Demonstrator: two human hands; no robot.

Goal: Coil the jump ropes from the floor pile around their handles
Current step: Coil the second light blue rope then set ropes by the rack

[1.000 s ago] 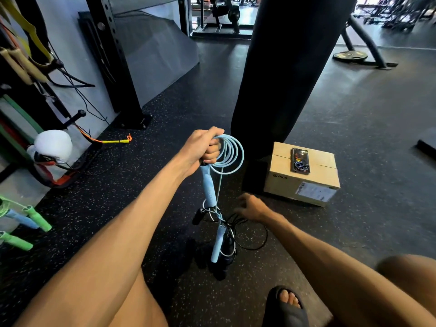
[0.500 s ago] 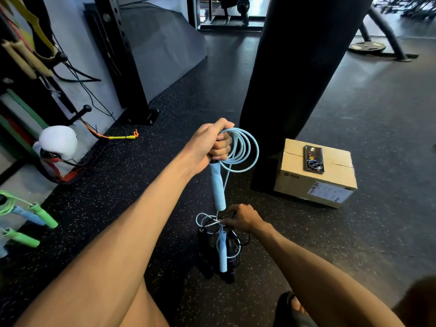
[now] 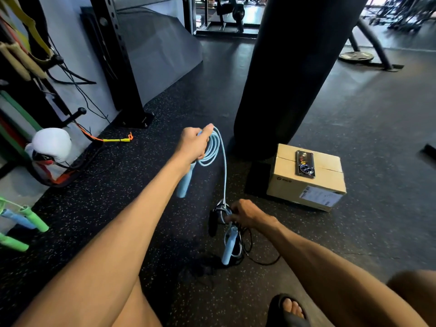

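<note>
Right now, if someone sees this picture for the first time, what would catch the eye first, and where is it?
The light blue jump rope in the centre stands out: the left hand holds its coil and one handle up, while the right hand reaches into the floor pile below. Behind them hangs a big black punching bag, with a cardboard box and a phone on top at its right.

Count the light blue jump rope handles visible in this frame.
3: one in the left hand, one hanging below the right hand by the floor pile, one at far left among green handles. Others may be hidden.
</note>
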